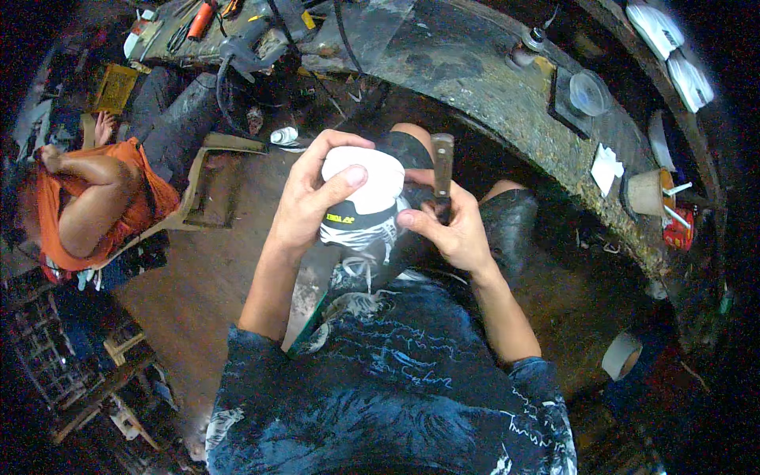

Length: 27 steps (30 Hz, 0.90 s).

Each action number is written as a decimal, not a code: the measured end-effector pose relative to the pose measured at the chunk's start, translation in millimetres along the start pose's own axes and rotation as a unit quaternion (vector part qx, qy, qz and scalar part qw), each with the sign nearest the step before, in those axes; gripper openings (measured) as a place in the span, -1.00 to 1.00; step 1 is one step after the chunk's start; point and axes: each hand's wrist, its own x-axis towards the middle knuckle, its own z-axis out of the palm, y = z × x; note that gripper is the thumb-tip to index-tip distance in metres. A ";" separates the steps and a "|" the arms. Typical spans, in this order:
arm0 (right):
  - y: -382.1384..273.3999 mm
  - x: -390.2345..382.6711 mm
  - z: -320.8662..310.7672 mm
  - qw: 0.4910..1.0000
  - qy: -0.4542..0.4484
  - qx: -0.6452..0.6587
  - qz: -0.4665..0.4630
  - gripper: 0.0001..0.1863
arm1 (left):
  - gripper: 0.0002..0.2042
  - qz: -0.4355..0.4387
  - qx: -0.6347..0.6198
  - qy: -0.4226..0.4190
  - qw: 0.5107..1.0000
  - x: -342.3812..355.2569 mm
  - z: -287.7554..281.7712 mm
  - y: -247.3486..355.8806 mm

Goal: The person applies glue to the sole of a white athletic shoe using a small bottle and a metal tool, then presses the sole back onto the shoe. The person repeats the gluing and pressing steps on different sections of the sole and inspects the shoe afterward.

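My left hand [317, 190] grips a white rounded piece [372, 178] with a black band and yellow print, its thumb lying across the white face. The piece looks like part of a shoe, but I cannot tell for sure. In my right hand [455, 229] is a knife [442, 166], its riveted wooden handle pointing up and away from me; the blade is hidden. The right thumb reaches toward the right side of the white piece, close to its edge. Both hands are above my lap.
A worn workbench [427, 51] curves across the far side and right, bearing a clear round bowl [590, 93], crumpled white paper [606, 168] and a tan pot [645, 194]. At left sits another person in orange clothing [150, 190]. A roll of tape [621, 356] is at lower right.
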 end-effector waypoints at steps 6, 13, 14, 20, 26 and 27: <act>-0.5 15.7 11.0 0.992 0.002 0.058 -0.108 0.17 | -0.62 -0.045 -0.052 0.106 0.992 19.4 26.2 6.6; -5.6 10.2 -37.6 0.994 0.091 0.004 -0.064 -0.41 | -0.54 -0.092 -0.183 0.037 0.978 54.7 67.6 0.6; -1.4 9.3 -50.8 0.996 0.087 0.032 -0.002 -0.47 | -0.50 -0.087 -0.193 0.009 0.977 60.3 67.5 -4.7; 66.0 -9.9 -115.2 0.940 0.110 0.309 0.097 -0.16 | -0.31 -0.096 -0.206 -0.054 0.972 78.7 55.1 -70.9; 109.5 -5.6 -134.1 0.930 0.063 0.350 0.094 0.08 | -0.24 0.011 0.429 0.150 0.891 48.2 8.3 -158.1; 107.4 -4.2 -126.9 0.928 0.032 0.363 0.082 0.10 | -0.17 -0.067 0.458 0.102 0.881 39.7 8.4 -173.8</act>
